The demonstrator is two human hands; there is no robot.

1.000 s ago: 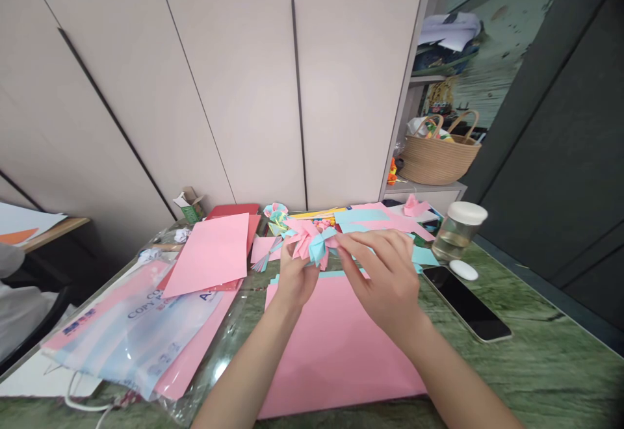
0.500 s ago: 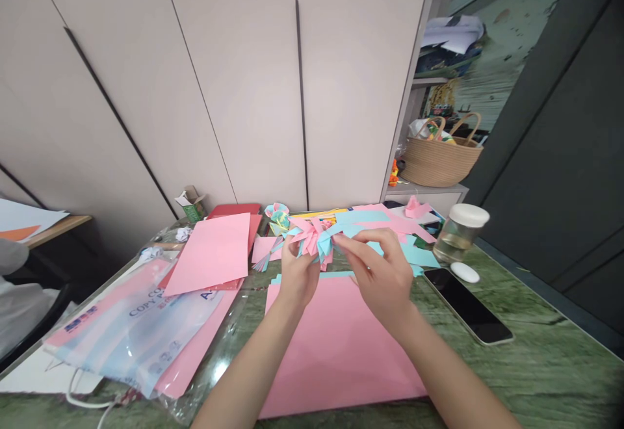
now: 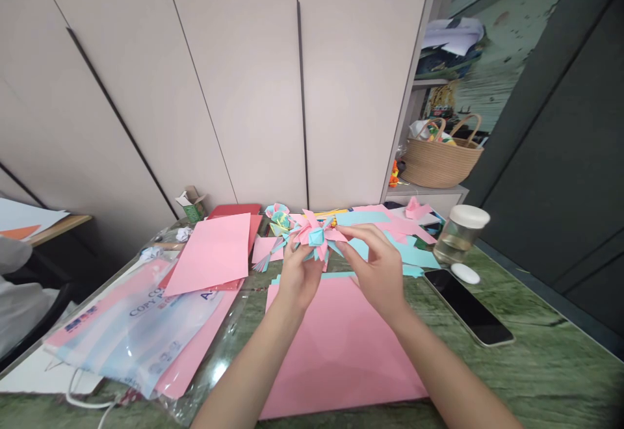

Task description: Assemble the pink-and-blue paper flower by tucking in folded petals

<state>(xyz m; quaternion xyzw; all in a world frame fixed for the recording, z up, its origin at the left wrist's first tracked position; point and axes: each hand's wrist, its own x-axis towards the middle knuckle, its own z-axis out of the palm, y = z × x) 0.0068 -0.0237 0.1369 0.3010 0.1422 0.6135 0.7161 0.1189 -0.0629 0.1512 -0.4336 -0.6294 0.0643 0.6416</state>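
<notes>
Between my hands, above the far edge of a large pink sheet (image 3: 336, 351), is a folded paper flower (image 3: 316, 236) with pink and light blue pointed petals and a blue centre facing me. My left hand (image 3: 298, 276) grips it from the lower left, fingers partly hidden behind it. On the right side, the thumb and fingers of my right hand (image 3: 375, 263) pinch a petal. Just behind the flower lie blue paper strips (image 3: 363, 217) and pink strips (image 3: 414, 229). A crumpled blue, pink and yellow paper piece (image 3: 279, 221) sits to its left.
Left of my arms lie pink sheets (image 3: 209, 253) and a plastic copy-paper bag (image 3: 141, 325). To the right are a phone (image 3: 468, 305), a white lid (image 3: 465, 273) and a lidded jar (image 3: 458, 237). A small green box (image 3: 192, 206) stands by the cabinet.
The paper flower has turned so its blue centre now faces me. My right hand has shifted slightly left, its fingers moving from the blue part to a petal on the right.
</notes>
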